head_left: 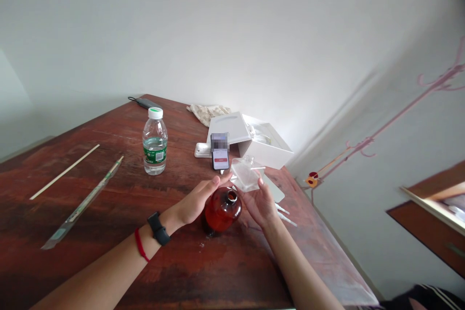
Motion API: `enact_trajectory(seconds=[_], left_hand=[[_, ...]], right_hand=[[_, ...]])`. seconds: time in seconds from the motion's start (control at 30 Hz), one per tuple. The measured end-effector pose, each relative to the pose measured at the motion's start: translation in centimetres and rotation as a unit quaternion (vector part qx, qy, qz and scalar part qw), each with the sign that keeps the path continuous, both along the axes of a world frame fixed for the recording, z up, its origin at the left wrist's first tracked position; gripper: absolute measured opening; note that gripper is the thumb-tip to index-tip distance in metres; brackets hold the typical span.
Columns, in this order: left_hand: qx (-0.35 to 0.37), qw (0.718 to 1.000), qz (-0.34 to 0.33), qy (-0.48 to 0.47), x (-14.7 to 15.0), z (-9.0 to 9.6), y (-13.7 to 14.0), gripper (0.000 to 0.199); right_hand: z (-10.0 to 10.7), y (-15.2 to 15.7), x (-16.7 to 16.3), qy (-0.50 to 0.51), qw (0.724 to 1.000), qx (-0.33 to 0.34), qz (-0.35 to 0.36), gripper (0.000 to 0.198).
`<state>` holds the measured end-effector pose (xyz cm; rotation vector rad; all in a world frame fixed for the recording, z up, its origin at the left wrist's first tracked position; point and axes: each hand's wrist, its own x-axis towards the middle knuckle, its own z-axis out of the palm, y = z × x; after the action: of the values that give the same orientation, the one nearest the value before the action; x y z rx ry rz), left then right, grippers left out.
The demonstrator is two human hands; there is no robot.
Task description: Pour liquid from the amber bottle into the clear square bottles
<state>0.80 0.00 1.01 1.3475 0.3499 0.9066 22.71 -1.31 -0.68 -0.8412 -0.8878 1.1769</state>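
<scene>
My right hand (262,203) grips a clear, flat, square plastic container (245,174), its thumb on the near right edge and its other fingers mostly hidden underneath. The container is tilted above the table, just beyond an amber-brown round bottle (221,210). My left hand (198,198) is stretched out flat beside that bottle, its fingertips reaching the container's left edge; whether they press on it I cannot tell. The amber bottle stands upright between my hands with its narrow mouth uncapped. A dark band and a red cord circle my left wrist.
On the wooden table (119,213) are a water bottle (155,147), a bare stick (65,171), wrapped chopsticks (85,203) and a lit phone (220,152). Behind stand a white open box (271,147) and a cloth (209,112). Thin white droppers (286,218) lie right of my hand.
</scene>
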Motion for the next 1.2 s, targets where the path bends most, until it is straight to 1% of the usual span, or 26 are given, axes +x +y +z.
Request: enact_trajectory(seconds=[0.13, 0.2, 0.37, 0.47, 0.7, 0.87, 1.07, 1.2], left_hand=[[-0.004, 1.0, -0.008, -0.003, 0.04, -0.07, 0.06, 0.08], [-0.003, 1.0, -0.013, -0.003, 0.03, 0.09, 0.04, 0.081], [0.003, 1.0, -0.024, -0.004, -0.03, 0.24, 0.1, 0.081], [0.006, 1.0, -0.027, -0.006, -0.04, 0.04, 0.17, 0.081], [0.013, 1.0, -0.019, 0.008, -0.12, 0.03, 0.16, 0.081], [0.014, 1.0, -0.021, 0.003, -0.1, -0.08, 0.23, 0.081], [0.015, 1.0, -0.021, 0.004, -0.14, -0.26, 0.23, 0.079], [0.022, 1.0, -0.012, 0.012, -0.24, -0.15, 0.11, 0.08]], right_hand=[[0.02, -0.12, 0.0, 0.003, 1.0, -0.008, 0.011, 0.043], [0.11, -0.17, -0.05, 0.019, 1.0, -0.01, 0.012, 0.047], [0.43, -0.28, -0.25, 0.052, 0.999, -0.007, 0.01, 0.063], [0.64, -0.37, -0.36, 0.054, 0.999, -0.005, 0.006, 0.067], [0.68, -0.35, -0.48, 0.058, 0.998, 0.002, 0.025, 0.062], [0.51, -0.35, -0.4, 0.035, 0.999, 0.007, 0.028, 0.058], [0.57, -0.38, -0.48, 0.049, 0.998, 0.009, 0.046, 0.054], [0.53, -0.45, -0.47, 0.056, 0.998, 0.003, 0.042, 0.056]])
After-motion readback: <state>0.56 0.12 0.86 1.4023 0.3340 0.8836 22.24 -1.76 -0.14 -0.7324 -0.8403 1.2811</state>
